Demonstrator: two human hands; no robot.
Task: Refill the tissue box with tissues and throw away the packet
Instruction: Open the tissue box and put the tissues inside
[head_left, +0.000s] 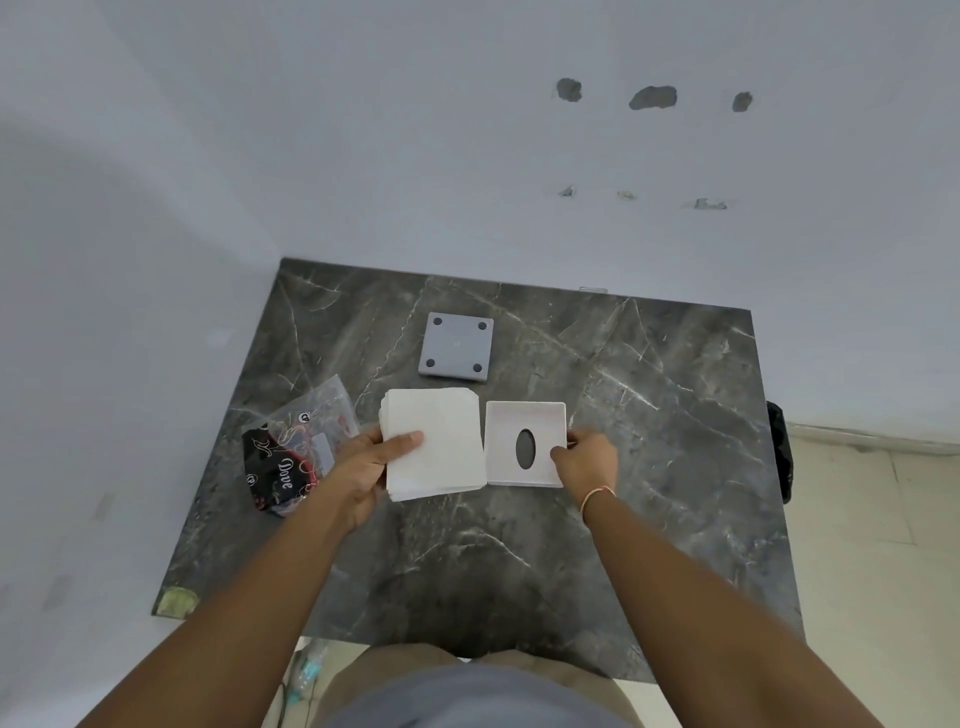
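Near edge: we're pinching the tissue stack (434, 441) in our left hand (363, 462), thumb on top and fingers under, so the sheets are staying squared for loading. Our right hand (587, 462) is closing its grip on the right wall of the tissue box (524, 415), bracing it open side up, oval slot facing the worktop (649, 415). Stack and box are sitting edge to edge, so the transfer looks short. Left of the stack, the empty packet (291, 447) is lying flat, parked for binning later. Farther back, the grey base plate (456, 347) is resting feet up, clear of the box until the stack is in.
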